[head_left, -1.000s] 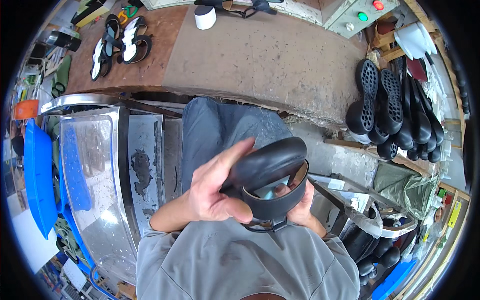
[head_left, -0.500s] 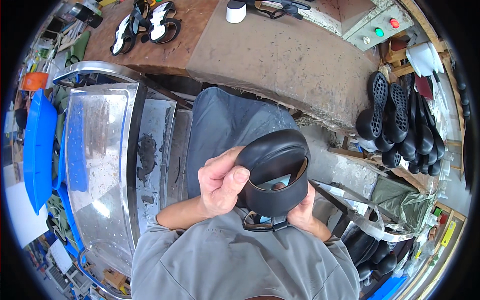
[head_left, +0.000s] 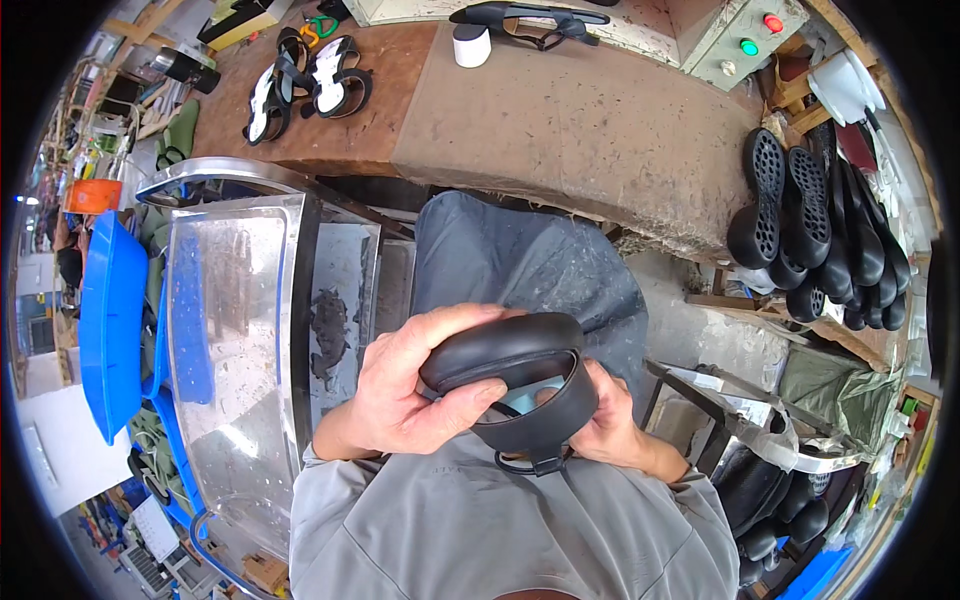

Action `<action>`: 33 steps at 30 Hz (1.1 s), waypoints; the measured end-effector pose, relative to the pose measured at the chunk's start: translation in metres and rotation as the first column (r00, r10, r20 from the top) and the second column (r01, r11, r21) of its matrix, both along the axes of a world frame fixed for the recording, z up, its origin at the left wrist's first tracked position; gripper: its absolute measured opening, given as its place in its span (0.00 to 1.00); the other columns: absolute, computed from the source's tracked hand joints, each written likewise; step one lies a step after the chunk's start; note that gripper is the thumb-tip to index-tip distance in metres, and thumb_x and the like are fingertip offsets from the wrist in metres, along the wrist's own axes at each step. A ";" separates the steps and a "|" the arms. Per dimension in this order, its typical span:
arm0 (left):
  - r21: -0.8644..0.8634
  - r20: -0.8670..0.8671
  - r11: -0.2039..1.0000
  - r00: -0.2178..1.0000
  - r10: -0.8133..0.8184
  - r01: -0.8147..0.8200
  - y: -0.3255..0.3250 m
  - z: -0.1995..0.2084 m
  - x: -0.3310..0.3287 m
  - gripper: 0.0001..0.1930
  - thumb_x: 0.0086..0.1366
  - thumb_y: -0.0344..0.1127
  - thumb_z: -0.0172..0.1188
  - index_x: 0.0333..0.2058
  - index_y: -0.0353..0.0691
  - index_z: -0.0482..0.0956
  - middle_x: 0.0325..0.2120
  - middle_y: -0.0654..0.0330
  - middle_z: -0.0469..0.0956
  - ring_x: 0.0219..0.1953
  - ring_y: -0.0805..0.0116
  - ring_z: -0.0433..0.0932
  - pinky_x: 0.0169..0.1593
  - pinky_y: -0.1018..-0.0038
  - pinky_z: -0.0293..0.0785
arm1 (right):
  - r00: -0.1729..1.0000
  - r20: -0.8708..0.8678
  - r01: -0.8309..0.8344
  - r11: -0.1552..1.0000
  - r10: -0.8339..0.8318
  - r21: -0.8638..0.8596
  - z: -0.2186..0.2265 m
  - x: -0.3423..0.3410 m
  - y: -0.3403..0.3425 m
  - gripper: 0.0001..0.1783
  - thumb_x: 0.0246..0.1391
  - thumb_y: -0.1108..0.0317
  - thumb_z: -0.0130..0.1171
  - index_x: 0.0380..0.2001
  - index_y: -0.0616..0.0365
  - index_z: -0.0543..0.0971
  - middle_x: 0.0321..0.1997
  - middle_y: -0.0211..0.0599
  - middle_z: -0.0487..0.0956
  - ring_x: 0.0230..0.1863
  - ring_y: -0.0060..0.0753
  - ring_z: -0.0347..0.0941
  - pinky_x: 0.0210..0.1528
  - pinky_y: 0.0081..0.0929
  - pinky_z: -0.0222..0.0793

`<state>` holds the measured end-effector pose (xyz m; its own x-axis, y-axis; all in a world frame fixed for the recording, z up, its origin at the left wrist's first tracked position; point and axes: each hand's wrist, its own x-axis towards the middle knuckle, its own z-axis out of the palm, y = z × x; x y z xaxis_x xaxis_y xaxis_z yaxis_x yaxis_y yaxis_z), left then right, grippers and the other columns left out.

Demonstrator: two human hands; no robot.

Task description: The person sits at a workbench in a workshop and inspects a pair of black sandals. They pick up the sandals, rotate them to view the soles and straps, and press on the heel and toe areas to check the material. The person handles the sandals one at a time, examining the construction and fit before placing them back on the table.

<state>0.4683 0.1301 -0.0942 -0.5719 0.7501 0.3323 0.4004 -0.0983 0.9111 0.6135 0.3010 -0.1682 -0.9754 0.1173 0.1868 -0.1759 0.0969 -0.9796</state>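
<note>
Close to my chest is a black sandal (head_left: 505, 345), its rounded sole end tipped toward the camera. A wide black strap (head_left: 535, 410) loops below that end, with a thin buckled strap hanging nearest my shirt. My left hand (head_left: 405, 375) is closed round the left side of the sole, its thumb lying near the opening under the strap. Closed on the sandal's right side, my right hand (head_left: 610, 420) has its fingers partly hidden behind the strap. Much of the sole is out of sight.
A brown workbench (head_left: 600, 130) runs across the front, holding white-lined sandals (head_left: 330, 80) and a white round container (head_left: 471, 46). Black soles (head_left: 765, 190) hang in a row at the right. A clear-topped metal cart (head_left: 240, 330) stands left, beside a blue tray (head_left: 110, 330).
The sandal has moved lower and slightly left, tilting more toward me. My left hand has spread further over the sole. The whole view has shifted a little.
</note>
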 end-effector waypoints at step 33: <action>0.387 0.822 0.909 0.505 -0.263 -0.157 0.068 -0.112 -0.012 0.52 0.51 0.77 0.43 0.62 0.37 0.54 0.55 0.53 0.67 0.57 0.59 0.66 0.60 0.59 0.61 | 0.879 0.236 -0.323 0.881 0.415 -0.345 0.054 -0.096 0.125 0.11 0.47 0.75 0.65 0.36 0.61 0.77 0.31 0.27 0.79 0.32 0.17 0.74 0.35 0.16 0.71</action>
